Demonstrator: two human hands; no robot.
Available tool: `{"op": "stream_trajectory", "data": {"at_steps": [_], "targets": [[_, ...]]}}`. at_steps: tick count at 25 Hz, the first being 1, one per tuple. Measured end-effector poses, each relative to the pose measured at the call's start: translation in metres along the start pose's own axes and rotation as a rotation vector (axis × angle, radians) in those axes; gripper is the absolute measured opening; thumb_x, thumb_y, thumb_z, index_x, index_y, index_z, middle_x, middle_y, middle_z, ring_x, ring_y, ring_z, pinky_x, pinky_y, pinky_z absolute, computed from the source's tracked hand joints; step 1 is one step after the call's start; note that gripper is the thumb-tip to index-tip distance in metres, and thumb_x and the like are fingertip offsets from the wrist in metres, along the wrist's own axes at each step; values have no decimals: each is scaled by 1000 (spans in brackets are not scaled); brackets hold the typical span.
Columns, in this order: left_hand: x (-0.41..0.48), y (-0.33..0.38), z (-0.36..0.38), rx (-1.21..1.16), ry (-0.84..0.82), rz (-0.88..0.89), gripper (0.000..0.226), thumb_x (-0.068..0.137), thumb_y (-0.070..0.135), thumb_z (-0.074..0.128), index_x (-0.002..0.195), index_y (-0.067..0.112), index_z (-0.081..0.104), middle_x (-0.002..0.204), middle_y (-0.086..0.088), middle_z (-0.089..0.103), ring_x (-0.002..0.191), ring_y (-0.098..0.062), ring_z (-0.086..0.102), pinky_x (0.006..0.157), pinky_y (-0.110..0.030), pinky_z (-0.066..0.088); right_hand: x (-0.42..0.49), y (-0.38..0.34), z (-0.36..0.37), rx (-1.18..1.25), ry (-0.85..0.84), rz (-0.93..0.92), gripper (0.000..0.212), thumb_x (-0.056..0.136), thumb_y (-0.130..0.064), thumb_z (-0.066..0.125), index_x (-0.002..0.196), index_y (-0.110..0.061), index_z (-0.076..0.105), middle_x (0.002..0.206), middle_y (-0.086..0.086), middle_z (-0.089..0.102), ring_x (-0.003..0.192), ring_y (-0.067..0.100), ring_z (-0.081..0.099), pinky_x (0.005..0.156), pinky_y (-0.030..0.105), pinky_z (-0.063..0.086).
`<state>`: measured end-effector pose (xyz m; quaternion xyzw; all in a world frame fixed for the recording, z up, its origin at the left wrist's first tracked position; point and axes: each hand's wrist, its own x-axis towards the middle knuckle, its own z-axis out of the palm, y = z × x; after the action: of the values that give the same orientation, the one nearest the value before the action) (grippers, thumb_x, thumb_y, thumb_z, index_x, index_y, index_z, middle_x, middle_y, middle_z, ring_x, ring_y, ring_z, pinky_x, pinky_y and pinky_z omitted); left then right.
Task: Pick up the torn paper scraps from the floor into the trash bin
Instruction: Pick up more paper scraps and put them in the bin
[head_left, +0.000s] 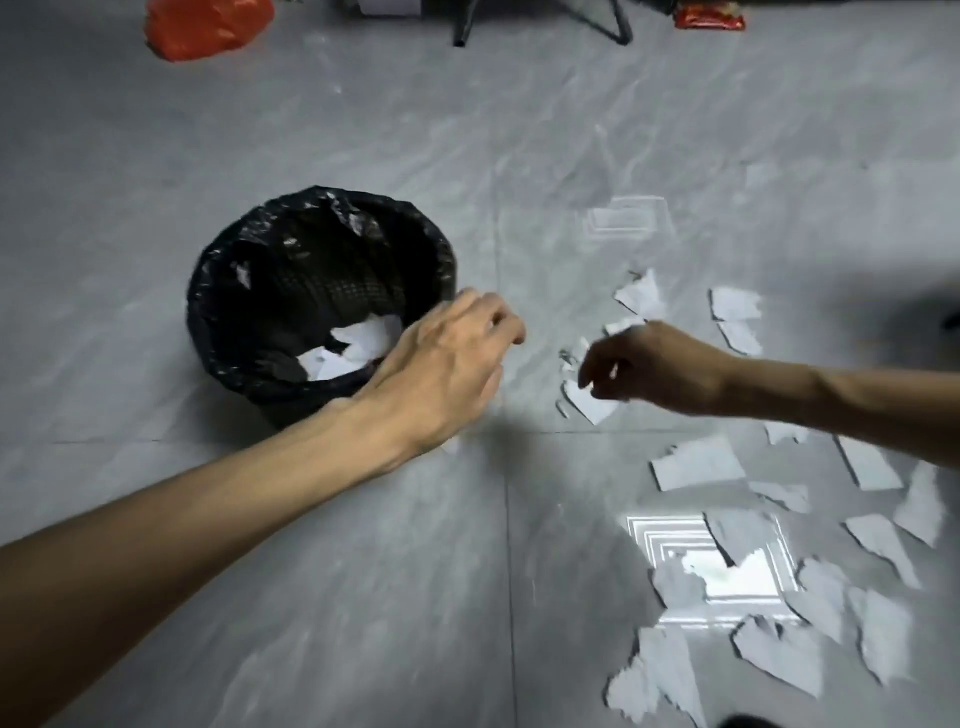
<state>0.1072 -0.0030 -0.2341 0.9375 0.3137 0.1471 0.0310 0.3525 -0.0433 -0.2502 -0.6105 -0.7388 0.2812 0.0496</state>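
Observation:
A round black trash bin (218, 322) lined with a black bag stands on the grey floor at centre left, with white paper scraps (358, 343) lying inside. My left hand (447, 374) hovers over the bin's right rim, back up and fingers curled down; its palm is hidden. To the right, my right hand (649, 369) is low over the floor, its fingers pinched on a white paper scrap (592, 408). Several more torn scraps (696, 462) lie scattered across the floor to the right and lower right.
A red plastic bag (208, 26) lies at the far left. Black stand legs (462, 26) and a red packet (709, 18) sit along the far edge. Bright ceiling-light reflections (670, 540) show on the glossy tiles among the scraps.

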Motion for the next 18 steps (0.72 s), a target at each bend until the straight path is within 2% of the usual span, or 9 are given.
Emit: {"op": "stream_trajectory", "data": {"at_steps": [3,5,8,10,14,16,18], "targets": [[26,33,44,-221,-287,-6,33,82,17,58,115,19,55,115,-1,58,107,-22,56,85,-35,48,-63,52,45,-7,-130,128,22,79,-25,75,101,-22,72,90,-8,72,70,5,64,69,18,47],[41,43,75,-210,-502,-51,39,82,19,58,121,21,51,123,0,55,108,-24,56,85,-34,47,-94,73,83,-21,-182,175,37,76,-32,77,110,-25,66,99,-8,66,66,0,53,69,21,43],[56,53,115,-65,-692,-1,52,84,18,59,134,23,42,136,-3,47,118,-28,52,89,-40,48,-125,86,142,-49,-209,204,48,75,-32,74,119,-28,57,113,-3,56,86,16,58,69,25,42],[63,53,138,-9,-700,54,61,84,17,62,139,25,36,141,-4,41,122,-31,49,91,-43,48,-131,90,169,-67,-172,170,38,78,-31,68,114,-26,56,113,-2,53,96,19,59,64,24,36],[77,42,175,-47,-645,72,71,81,23,71,141,30,35,147,-5,34,127,-33,36,102,-44,35,-134,93,173,-36,-5,197,11,86,-27,60,96,-21,62,95,-2,64,86,22,63,61,24,33],[72,31,189,-172,-648,0,62,80,22,72,135,28,44,138,-3,42,120,-30,41,99,-43,40,-147,86,174,23,68,171,6,85,-26,59,87,-21,60,86,-3,65,79,21,63,60,24,36],[58,21,199,-277,-599,-36,47,81,13,70,124,21,52,123,-2,48,109,-24,49,91,-38,44,-163,70,184,37,43,22,6,82,-28,57,83,-23,59,87,-4,63,80,17,60,60,25,40]]}}
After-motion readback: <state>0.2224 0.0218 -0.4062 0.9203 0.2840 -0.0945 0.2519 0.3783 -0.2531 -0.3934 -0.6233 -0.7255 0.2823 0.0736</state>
